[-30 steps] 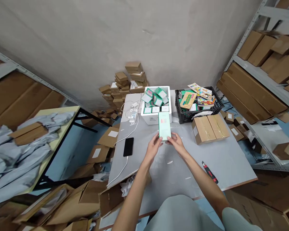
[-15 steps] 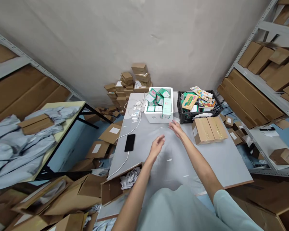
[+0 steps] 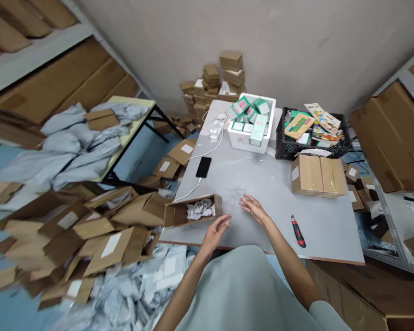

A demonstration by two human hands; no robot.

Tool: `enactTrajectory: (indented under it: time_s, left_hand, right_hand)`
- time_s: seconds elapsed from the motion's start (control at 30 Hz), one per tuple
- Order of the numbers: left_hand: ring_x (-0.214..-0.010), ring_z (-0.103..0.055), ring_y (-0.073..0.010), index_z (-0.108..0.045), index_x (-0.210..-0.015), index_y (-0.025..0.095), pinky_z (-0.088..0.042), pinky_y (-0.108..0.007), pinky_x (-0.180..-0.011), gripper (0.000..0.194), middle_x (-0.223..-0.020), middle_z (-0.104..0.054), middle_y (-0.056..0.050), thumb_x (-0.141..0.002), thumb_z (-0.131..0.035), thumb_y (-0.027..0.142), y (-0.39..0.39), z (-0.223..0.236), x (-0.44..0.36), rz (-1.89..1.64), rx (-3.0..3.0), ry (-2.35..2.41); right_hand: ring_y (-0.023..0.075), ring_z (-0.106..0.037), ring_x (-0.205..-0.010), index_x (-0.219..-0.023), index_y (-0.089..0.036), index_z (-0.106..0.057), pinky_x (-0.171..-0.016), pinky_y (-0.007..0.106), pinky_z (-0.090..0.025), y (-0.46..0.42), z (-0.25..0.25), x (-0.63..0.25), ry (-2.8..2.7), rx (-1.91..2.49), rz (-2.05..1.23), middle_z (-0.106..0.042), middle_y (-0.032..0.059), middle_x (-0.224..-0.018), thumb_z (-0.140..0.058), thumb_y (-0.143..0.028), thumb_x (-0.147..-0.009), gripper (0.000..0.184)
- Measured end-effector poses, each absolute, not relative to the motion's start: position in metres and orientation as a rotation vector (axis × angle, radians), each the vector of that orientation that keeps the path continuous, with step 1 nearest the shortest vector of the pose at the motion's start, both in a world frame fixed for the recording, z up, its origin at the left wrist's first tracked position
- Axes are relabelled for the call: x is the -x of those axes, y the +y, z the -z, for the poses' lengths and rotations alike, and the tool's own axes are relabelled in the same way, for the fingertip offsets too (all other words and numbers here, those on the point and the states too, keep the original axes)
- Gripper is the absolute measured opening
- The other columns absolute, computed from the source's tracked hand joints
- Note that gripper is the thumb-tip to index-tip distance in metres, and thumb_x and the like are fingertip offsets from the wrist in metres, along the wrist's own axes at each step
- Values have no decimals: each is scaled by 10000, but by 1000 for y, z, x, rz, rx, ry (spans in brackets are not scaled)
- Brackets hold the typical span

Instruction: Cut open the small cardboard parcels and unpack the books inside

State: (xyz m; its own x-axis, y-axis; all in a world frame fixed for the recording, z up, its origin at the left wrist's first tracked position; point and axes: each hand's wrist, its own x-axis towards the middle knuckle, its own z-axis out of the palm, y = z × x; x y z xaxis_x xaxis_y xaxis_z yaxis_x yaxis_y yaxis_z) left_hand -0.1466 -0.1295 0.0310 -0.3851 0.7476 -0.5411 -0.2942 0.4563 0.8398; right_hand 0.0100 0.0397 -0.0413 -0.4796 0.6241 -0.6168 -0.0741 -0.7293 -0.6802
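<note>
My left hand is held above the near part of the grey table, fingers apart and holding nothing. Just to its left stands an open cardboard box with crumpled paper inside. My right hand, also empty with fingers stretched out, hovers over the tabletop a little right of the left one. Farther right lies a red and black utility knife. At the back of the table, a white foam box holds several green and white small boxes.
A black crate with booklets stands at the back right, behind two taped cartons. A phone on a white cable lies at the left. Grey mailing bags cover a side table, and opened cartons crowd the floor.
Both hands have drawn back from near the white foam box toward my body. My view has shifted left and down, and the utility knife now shows on the table.
</note>
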Motion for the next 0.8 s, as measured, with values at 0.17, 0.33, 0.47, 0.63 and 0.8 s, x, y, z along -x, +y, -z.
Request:
enactTrajectory:
  time_s: [0.17,0.33,0.47,0.63,0.8]
  left_hand:
    - [-1268,-761,-394,-804,-1231,222,-603,-540,-1116,820,-1384,-791,-190,-665,-907,808,-176,-37,158,-1338,-247,1721]
    - [-1269,-751,-367,-758,-1291,186,-586,-569,-1146,782,-1416,-764,-195,-753,-880,740,-228,-33,214,-1577,-132,1915]
    - [-1374,-694,-355,-700,-1350,137,-516,-560,-1238,707,-1454,-734,-215,-843,-856,604,-243,-17,270,-1681,-66,2077]
    - [-1553,-560,-376,-551,-1546,87,-434,-507,-1306,823,-1660,-555,-297,-887,-860,471,-225,4,321,-1437,-5,2146]
    - [-1320,-730,-408,-740,-1312,161,-599,-524,-1098,619,-1397,-766,-237,-902,-803,621,-225,14,338,-1289,-133,1969]
  right_hand:
    - [238,-779,-1161,-1276,-228,-761,-1179,473,-579,9,51,4,-968,1282,-2394,-778,122,-1306,-950,-444,-821,537]
    - [265,-736,-1270,-1312,-217,-755,-1170,454,-581,-13,49,19,-1115,1300,-2397,-740,143,-1417,-921,-512,-844,577]
    - [299,-659,-1418,-1394,-234,-736,-1211,464,-545,-23,39,29,-1243,1281,-2326,-679,147,-1548,-899,-592,-847,674]
    - [329,-546,-1557,-1501,-263,-677,-1257,513,-489,-39,24,53,-1333,1376,-2215,-578,153,-1673,-917,-679,-780,867]
    - [351,-587,-1512,-1395,-269,-722,-1250,543,-483,-64,19,94,-1378,1477,-2181,-662,137,-1584,-959,-676,-677,859]
